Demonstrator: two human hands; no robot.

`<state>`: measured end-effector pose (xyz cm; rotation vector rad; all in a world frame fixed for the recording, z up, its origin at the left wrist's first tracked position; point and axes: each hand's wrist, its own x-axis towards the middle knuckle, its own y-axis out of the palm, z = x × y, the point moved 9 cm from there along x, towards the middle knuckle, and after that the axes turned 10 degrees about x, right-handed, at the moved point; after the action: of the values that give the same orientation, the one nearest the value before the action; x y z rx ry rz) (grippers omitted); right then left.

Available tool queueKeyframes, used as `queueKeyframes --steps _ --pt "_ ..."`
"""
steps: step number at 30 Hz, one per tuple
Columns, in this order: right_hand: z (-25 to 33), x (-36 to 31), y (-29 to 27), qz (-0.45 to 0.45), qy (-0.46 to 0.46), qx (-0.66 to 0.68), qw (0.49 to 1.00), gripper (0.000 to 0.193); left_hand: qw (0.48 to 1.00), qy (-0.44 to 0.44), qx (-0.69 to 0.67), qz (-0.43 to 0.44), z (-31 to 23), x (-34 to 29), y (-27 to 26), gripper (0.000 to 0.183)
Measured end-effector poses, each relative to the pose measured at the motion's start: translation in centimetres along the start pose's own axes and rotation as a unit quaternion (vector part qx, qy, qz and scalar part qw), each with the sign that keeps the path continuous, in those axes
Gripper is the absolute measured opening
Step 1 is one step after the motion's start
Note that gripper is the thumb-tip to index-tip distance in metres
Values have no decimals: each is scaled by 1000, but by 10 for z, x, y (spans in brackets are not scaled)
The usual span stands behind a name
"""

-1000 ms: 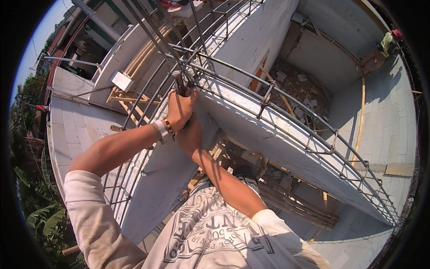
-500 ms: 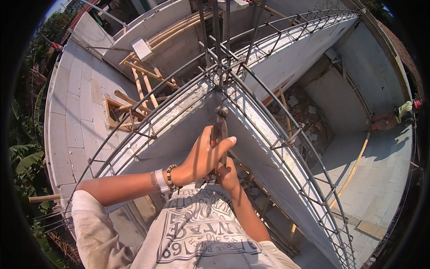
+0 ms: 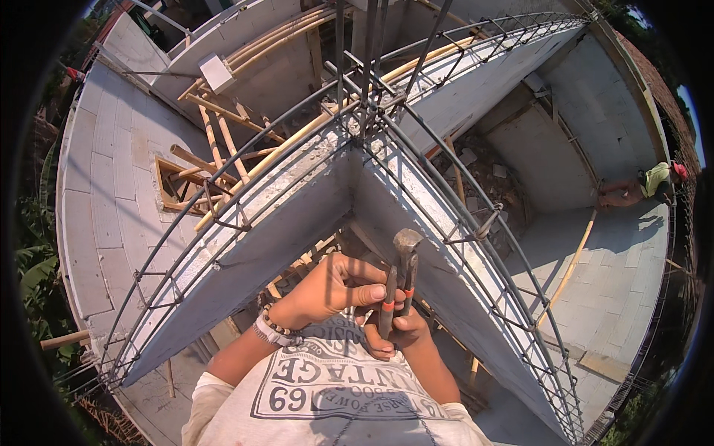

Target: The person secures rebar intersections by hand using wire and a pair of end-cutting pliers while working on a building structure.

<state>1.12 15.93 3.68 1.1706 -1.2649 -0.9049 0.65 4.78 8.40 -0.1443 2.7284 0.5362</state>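
A pair of metal pincers (image 3: pixel 407 241) with dark, red-banded handles is held upright in front of my chest. My right hand (image 3: pixel 405 331) is closed round the lower handles. My left hand (image 3: pixel 327 290) comes in from the left, its thumb and fingers pinching at the left red-banded piece; whether that piece is the second handle or a separate tool, I cannot tell. Beyond the pincers, tied steel rebar (image 3: pixel 364 119) rises from the corner where two block walls (image 3: pixel 271 178) meet. The pincers are apart from that rebar.
Rebar cages (image 3: pixel 491 223) run along both wall tops. Bamboo poles (image 3: pixel 219 141) and a white block (image 3: pixel 216 73) lie at the far left. Rubble (image 3: pixel 491 178) covers the ground inside the right-hand room. A person (image 3: pixel 654 182) is at the far right.
Both hands and the pincers have come back from the rebar corner toward my chest and slightly right. A bamboo pole now shows along the left wall's rebar.
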Motion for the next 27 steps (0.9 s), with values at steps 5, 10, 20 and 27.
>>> queueKeyframes --steps 5,10,20,27 --pt "-11 9 15 77 -9 110 991 61 992 85 -96 21 2 11 11 23" --pt "-5 -2 24 14 0 20 1000 55 979 15 -201 -18 38 21 4 27" --pt "29 -35 40 -364 -2 -440 821 73 987 78 -98 -99 25 32 -31 26" --pt "14 -79 81 -330 208 -586 710 71 973 110 -75 -187 18 38 -60 21"
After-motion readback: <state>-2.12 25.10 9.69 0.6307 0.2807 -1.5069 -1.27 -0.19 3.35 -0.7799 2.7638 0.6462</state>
